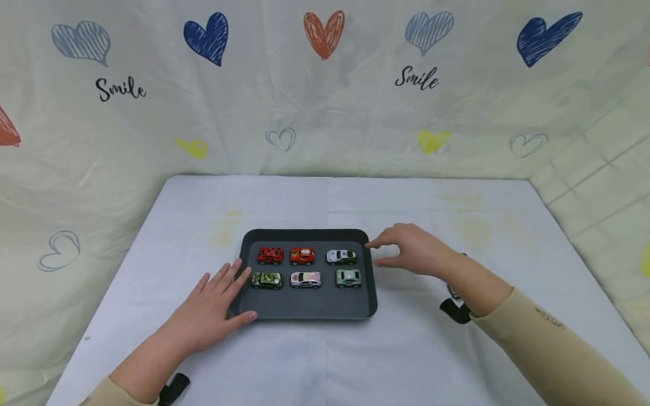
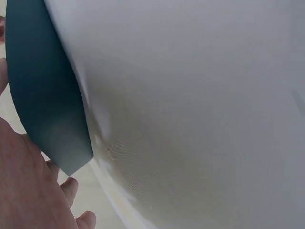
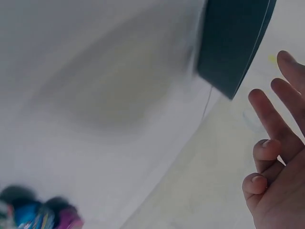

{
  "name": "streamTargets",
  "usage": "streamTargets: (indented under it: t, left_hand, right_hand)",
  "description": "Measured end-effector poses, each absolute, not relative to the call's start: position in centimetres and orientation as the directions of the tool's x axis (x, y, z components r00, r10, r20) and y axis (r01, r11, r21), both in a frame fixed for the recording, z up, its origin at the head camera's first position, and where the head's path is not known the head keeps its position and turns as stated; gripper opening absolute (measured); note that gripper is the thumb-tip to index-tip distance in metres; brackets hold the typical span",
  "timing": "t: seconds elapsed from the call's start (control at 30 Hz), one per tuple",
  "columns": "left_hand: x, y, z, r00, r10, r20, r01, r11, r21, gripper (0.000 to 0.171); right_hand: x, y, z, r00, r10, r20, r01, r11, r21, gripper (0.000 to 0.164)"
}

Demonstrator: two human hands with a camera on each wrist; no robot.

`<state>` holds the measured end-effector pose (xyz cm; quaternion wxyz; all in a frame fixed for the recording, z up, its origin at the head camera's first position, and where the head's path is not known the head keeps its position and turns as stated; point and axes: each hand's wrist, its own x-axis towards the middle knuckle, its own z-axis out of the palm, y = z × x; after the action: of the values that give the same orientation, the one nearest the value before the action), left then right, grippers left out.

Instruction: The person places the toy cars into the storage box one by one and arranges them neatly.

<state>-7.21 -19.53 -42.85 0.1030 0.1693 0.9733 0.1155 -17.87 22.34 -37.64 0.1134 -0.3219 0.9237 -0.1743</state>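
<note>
A dark grey tray (image 1: 307,308) lies on the table, holding several toy cars in two rows. The far row has a red car (image 1: 270,256), another red car (image 1: 302,256) and a white-and-black car (image 1: 341,257). Nearer are a green camouflage car (image 1: 267,281), a white-and-pink car (image 1: 306,279) and a pale green car (image 1: 348,278). My left hand (image 1: 213,308) rests with spread fingers at the tray's left rim. Beside the right rim, my right hand (image 1: 412,251) holds nothing, thumb and fingers apart; whether a fingertip touches the rim I cannot tell.
Another toy car (image 1: 453,292) is mostly hidden under my right forearm; in the right wrist view a blurred, colourful toy car (image 3: 40,217) shows at the lower left. A white cloth covers the table (image 1: 331,370). Behind it hangs a heart-printed backdrop (image 1: 353,94).
</note>
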Motion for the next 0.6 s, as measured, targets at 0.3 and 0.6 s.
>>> streamTargets:
  t: [0.3, 0.6]
  left_hand:
    - [-7.4, -19.3, -43.1, -0.923, 0.358, -0.141, 0.313, 0.911, 0.268, 0.089]
    - [-7.3, -19.6, -43.2, -0.926, 0.358, -0.123, 0.316, 0.909, 0.272, 0.091]
  right_hand:
    - [-17.2, 28.1, -37.8, -0.846, -0.517, -0.13, -0.431, 0.807, -0.404, 0.041]
    - [-16.6, 33.3, -37.9, -0.888, -0.417, -0.194, -0.334, 0.874, -0.353, 0.042]
